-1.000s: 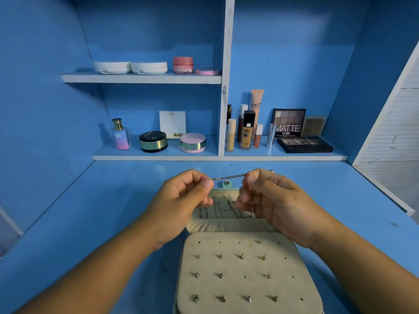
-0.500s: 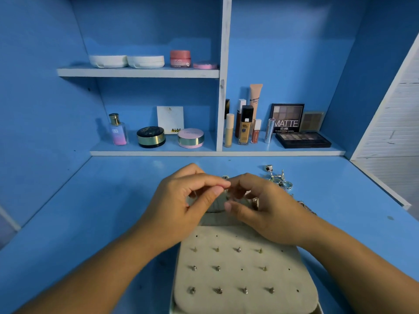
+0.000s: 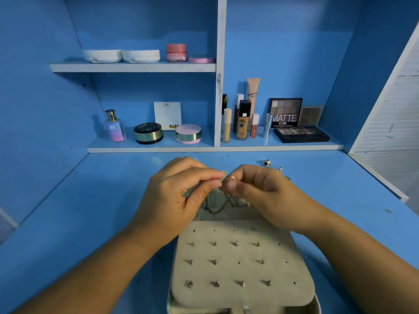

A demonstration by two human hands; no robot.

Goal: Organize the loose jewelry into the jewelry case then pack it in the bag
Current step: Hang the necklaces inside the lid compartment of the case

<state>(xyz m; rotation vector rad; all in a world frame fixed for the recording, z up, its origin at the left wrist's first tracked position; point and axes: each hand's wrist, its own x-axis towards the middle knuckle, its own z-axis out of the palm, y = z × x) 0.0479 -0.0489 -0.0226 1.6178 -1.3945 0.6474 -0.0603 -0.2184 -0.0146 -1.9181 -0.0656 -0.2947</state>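
L hand point(image 3: 179, 191) & R hand point(image 3: 260, 191) each pinch the chain point(image 3: 214, 211) over the jewelry case point(image 3: 240, 264); slack loops may knot/snag if tugged.

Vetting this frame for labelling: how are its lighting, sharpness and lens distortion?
Head view: heavy blue cast and dim, even light; the wide-angle lens splays the cabinet side walls outward; the left hand, right hand and the chain they pinch look soft and slightly blurred; the studs on the jewelry case panel read sharper.

The blue counter point(image 3: 90, 211) carries an open beige jewelry case point(image 3: 283, 275) at its front. Loose rings point(image 3: 266, 163) lie farther back, to the right.
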